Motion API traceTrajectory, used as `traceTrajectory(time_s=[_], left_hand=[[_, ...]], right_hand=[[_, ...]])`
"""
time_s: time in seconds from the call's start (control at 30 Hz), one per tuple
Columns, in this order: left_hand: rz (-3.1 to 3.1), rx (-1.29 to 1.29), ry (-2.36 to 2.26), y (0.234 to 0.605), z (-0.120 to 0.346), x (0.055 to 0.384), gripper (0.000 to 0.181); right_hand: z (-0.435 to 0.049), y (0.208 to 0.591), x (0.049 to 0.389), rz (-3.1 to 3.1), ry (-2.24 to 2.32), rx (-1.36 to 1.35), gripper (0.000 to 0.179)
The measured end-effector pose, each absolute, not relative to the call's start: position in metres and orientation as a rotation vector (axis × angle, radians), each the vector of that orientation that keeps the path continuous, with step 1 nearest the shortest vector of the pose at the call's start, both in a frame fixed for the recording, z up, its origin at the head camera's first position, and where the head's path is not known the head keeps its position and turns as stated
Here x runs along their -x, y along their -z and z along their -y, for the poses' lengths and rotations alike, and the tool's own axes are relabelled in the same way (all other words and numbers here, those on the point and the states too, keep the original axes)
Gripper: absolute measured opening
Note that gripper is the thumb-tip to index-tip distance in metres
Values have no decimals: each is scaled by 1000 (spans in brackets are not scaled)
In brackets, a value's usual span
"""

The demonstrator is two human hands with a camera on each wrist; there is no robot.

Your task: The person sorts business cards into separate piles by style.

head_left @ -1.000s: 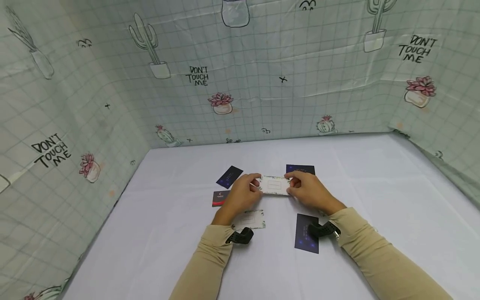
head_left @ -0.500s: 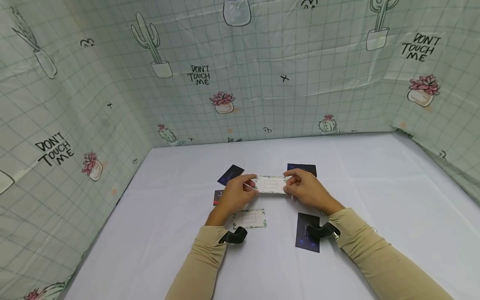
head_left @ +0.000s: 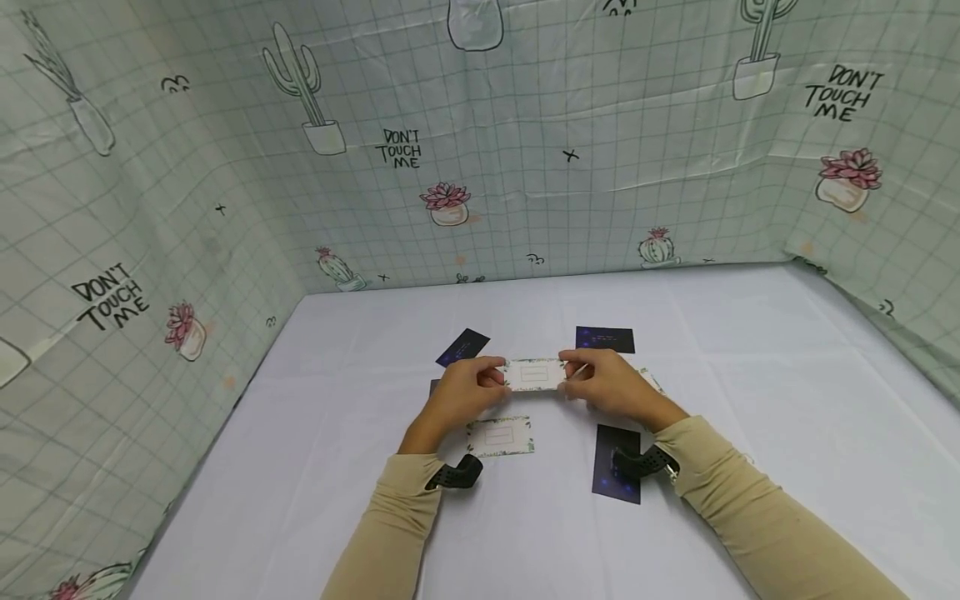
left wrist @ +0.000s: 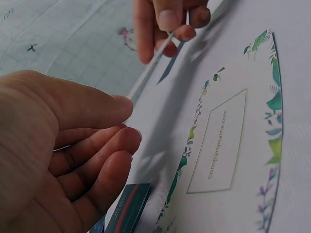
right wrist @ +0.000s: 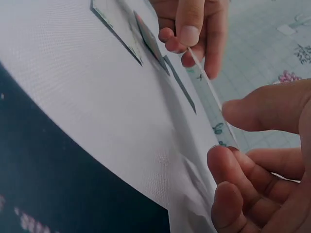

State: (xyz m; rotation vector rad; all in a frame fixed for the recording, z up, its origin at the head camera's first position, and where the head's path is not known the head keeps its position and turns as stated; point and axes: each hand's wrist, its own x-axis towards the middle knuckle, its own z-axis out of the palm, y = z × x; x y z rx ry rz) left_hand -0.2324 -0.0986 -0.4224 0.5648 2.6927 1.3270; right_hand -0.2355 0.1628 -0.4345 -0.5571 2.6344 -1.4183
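Observation:
In the head view a white business card [head_left: 535,375] with a leafy border is held by its two short ends, raised above the white table. My left hand [head_left: 467,392] pinches its left end between thumb and fingers. My right hand [head_left: 611,383] pinches the right end. Both wrist views show the card [left wrist: 148,70] nearly edge-on as a thin strip. Below the left hand, a matching floral card [head_left: 500,437] lies flat. A dark blue card [head_left: 609,464] lies near my right wrist, partly covered by the black wrist camera.
Farther back lie two more dark cards, one tilted at the left [head_left: 462,347] and one at the right [head_left: 604,338]. A dark card with a red stripe [left wrist: 129,208] is mostly behind my left hand. Another floral card [head_left: 651,380] peeks out beyond my right hand. Patterned cloth [head_left: 495,108] walls the table.
Both hands have shifted the held card left, then slightly toward me. The back-right dark card shows more fully, and a floral card now shows behind my right hand. The red-striped card is more covered.

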Motion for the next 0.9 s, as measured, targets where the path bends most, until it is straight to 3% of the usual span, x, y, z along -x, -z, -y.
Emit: traceTrajectory(time_s=[0.47, 0.9], left_hand=[[-2714, -593, -1172, 417, 102, 231, 46], [-2835, -641, -931, 416, 98, 230, 42]], right_hand=[[-153, 441, 231, -2700, 1349, 719, 52], [-147, 440, 230, -2756, 1255, 691, 52]])
